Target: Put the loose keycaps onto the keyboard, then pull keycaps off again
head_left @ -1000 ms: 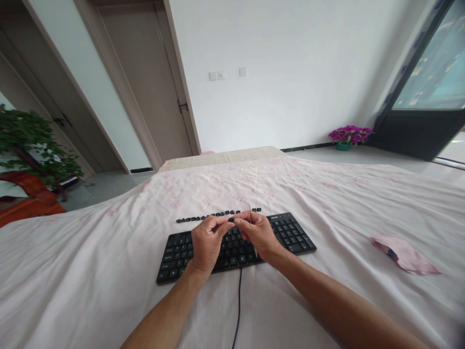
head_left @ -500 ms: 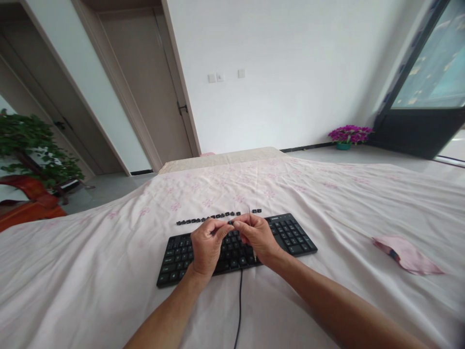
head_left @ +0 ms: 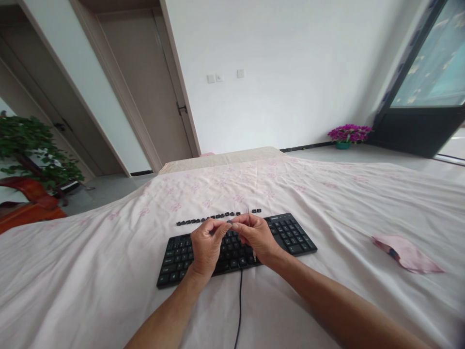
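Observation:
Over the middle of a black keyboard (head_left: pixel 290 235), my two hands meet fingertip to fingertip. Between them is a small dark keycap (head_left: pixel 230 222), mostly covered by the fingers. My left hand (head_left: pixel 206 245) is closed, its thumb and forefinger pinching one side of it. On the other side, my right hand (head_left: pixel 258 237) is closed in a pinch too. A thin wire tool (head_left: pixel 248 211), perhaps a keycap puller, is also tucked in my right hand; its wires point up and its other end shows below the palm. Loose keycaps (head_left: pixel 198 220) lie in a row behind the keyboard.
A pink flowered sheet (head_left: pixel 327 291) with folds lies under everything. The keyboard's black cable (head_left: pixel 240 310) runs toward me. At right lies a pink cloth (head_left: pixel 407 254). Farther off are potted purple flowers (head_left: pixel 349 134), a leafy plant (head_left: pixel 32 145) and a wooden chair (head_left: pixel 32 203).
The hands stay in nearly the same place. The keycap between the fingertips seems slightly turned, and the wire tool has tilted a little to the left.

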Demonstrator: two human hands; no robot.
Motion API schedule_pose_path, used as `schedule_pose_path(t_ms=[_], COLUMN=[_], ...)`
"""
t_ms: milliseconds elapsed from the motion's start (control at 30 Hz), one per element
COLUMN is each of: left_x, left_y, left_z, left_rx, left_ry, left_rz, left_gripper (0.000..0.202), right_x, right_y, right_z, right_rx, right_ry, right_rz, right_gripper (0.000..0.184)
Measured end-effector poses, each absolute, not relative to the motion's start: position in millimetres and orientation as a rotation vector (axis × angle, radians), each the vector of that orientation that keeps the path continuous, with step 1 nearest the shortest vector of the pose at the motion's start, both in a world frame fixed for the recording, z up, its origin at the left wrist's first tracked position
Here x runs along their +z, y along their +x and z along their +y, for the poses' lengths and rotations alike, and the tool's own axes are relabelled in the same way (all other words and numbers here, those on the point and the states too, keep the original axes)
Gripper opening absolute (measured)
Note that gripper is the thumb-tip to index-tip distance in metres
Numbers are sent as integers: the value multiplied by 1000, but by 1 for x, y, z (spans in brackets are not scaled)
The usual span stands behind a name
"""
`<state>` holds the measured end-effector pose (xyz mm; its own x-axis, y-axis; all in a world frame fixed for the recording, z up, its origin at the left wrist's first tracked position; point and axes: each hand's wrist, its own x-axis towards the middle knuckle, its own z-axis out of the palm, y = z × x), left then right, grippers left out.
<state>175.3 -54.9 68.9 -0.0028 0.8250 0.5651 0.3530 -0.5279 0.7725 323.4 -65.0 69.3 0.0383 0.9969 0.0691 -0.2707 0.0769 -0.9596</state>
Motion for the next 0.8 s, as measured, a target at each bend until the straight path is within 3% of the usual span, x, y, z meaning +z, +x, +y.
schedule_pose_path(t_ms=[400,800], left_x=[68,65], left_y=[170,178], left_z=[-48,-54], left_rx=[1733,1636], left_ry=[2216,1973], left_rz=[1062,1138], left_gripper=[12,16], right_x=[65,63], right_y=[323,325], right_z=[-65,-63], right_rx=[1231,1164], right_ry=[-909,-922], right_rz=[-1039,-1079], right_gripper=[26,27])
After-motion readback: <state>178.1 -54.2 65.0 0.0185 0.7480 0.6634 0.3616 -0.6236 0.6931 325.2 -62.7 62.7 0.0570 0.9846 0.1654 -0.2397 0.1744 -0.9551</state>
